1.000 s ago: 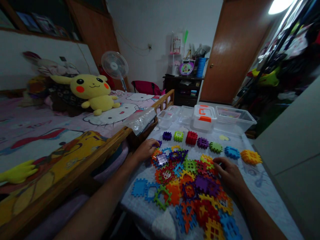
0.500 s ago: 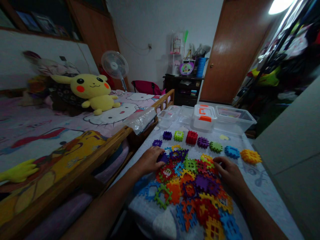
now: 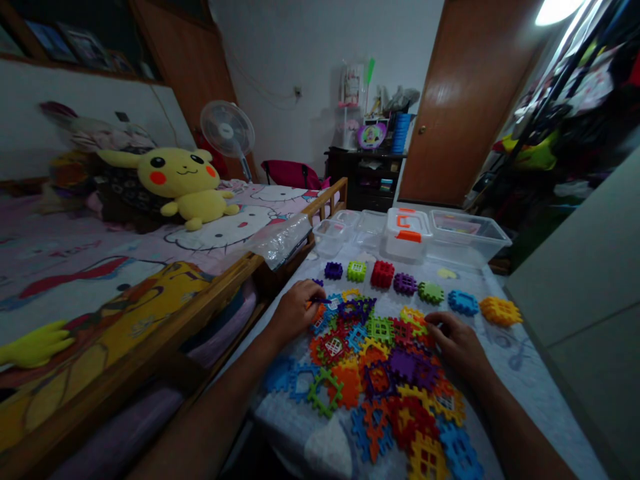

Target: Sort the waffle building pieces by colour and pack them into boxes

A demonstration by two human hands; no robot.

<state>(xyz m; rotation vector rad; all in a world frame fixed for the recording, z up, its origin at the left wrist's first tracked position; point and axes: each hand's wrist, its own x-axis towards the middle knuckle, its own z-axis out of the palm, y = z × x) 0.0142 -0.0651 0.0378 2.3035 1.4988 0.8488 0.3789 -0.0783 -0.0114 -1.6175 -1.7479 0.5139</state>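
Observation:
My left hand [image 3: 296, 310] is closed on a dark purple building tile [image 3: 320, 301], lifted at the left edge of a pile of colourful notched plastic tiles. Fingers hide most of that tile. Close by lie a light blue tile [image 3: 333, 303] and a dark purple triangular tile [image 3: 357, 309]. My right hand [image 3: 454, 337] rests at the pile's right side, fingers loosely bent and apart, beside a yellow tile [image 3: 413, 318]; I see nothing held in it. Green, red, orange and blue tiles spread over the cloth between both hands.
Behind the pile runs a row of stacked tiles, among them a red stack [image 3: 383, 274] and a yellow stack [image 3: 500, 311]. Clear plastic boxes [image 3: 470, 237] and a lidded box with orange latches [image 3: 407, 233] stand at the back. A wooden bed rail [image 3: 215, 293] borders the left.
My left hand has drawn back leftward from the pile with the purple tile, uncovering an orange tile beneath. My right hand has hardly moved.

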